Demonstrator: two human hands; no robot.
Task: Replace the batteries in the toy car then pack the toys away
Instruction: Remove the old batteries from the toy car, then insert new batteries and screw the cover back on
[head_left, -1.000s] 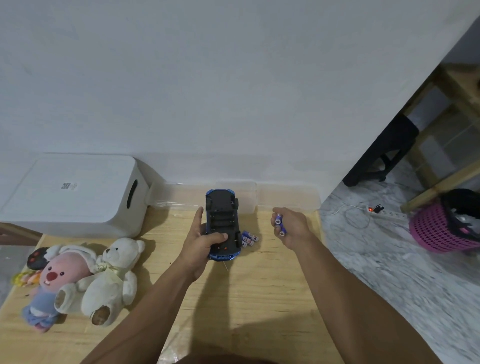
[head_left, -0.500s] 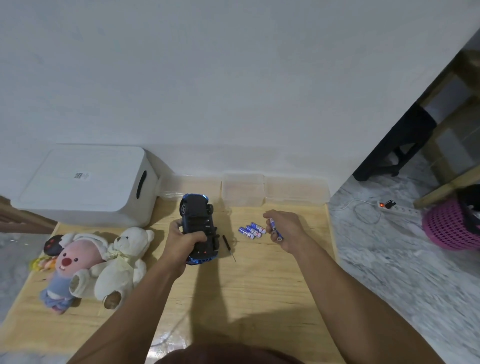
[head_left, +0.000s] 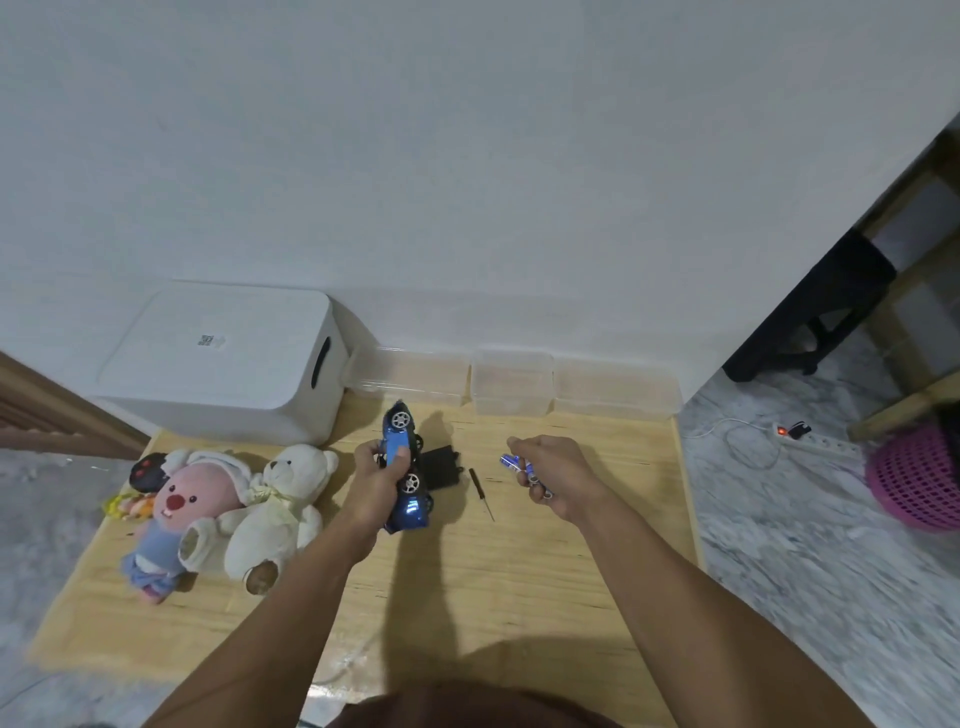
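Head view: left hand (head_left: 375, 480) grip wrapped round blue toy car (head_left: 404, 470), car turned on its side, wheels facing right, held above bench (head_left: 467, 582) middle. Right hand (head_left: 553, 475) grip curled round batteries (head_left: 519, 464), toward right edge. Black cover (head_left: 441, 467) and screwdriver (head_left: 481, 492) lie between hands. Plush toys (head_left: 223, 512) near left edge; white box (head_left: 228, 364) at back-left corner.

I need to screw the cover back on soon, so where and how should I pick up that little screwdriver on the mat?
Pinch the screwdriver by its thicker black handle at the far end, from above. It lies flat, thin shaft pointing toward you.
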